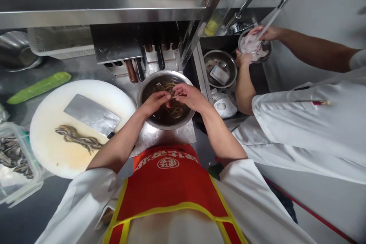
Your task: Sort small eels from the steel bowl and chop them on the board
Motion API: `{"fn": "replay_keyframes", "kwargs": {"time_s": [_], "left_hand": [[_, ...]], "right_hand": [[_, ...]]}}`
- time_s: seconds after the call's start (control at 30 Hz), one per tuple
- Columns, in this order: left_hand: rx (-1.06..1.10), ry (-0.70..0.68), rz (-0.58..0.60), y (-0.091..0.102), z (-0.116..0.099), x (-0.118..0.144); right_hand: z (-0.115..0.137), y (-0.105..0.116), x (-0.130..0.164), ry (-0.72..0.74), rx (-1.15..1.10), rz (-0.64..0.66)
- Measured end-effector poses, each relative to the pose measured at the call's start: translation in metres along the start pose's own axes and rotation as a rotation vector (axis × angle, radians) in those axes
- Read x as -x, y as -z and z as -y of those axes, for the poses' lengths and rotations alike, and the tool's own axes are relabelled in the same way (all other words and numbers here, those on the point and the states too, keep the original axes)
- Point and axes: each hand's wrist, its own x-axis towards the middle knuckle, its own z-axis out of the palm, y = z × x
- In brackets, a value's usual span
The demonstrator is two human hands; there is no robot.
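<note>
Red apron with yellow trim [168, 187] filled the foreground. Above it, left hand [154, 103] and right hand [190, 97] pinched one thin eel strip [175, 96] over the round steel bowl [166, 99] of dark liquid. Firm fingertip grip suits slippery flesh. One steel cleaver [91, 114] and one pile of strips [77, 139] lay on one white round board [48, 152].

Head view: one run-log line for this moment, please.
left hand and right hand: together over steel bowl, pinching a thin eel strip | cleaver: flat on round board | co-worker's hands: at sink
</note>
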Motion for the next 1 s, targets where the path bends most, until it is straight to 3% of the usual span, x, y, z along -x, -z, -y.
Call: {"fn": "replay_keyframes", "kwargs": {"time_s": [0.2, 0.33, 0.43, 0.6, 0.8, 1.0], "left_hand": [[-0.035, 0.038, 0.041, -0.002, 0.01, -0.001], [-0.028, 0.047, -0.014, -0.005, 0.02, -0.001], [-0.002, 0.062, 0.008, -0.008, 0.025, -0.001], [0.028, 0.071, 0.02, -0.01, 0.027, 0.001], [-0.029, 0.072, -0.045, -0.012, 0.026, 0.005], [0.116, 0.097, -0.005, -0.012, 0.026, 0.008]], "right_hand": [[-0.009, -0.012, 0.006, 0.011, 0.034, -0.034], [-0.021, -0.027, 0.009, -0.01, 0.052, -0.139], [-0.026, -0.034, 0.011, -0.022, 0.064, -0.211], [-0.027, -0.036, 0.015, -0.048, 0.03, -0.254], [-0.029, -0.036, 0.018, -0.065, -0.049, -0.266], [-0.03, -0.04, 0.017, -0.105, -0.076, -0.278]]}}
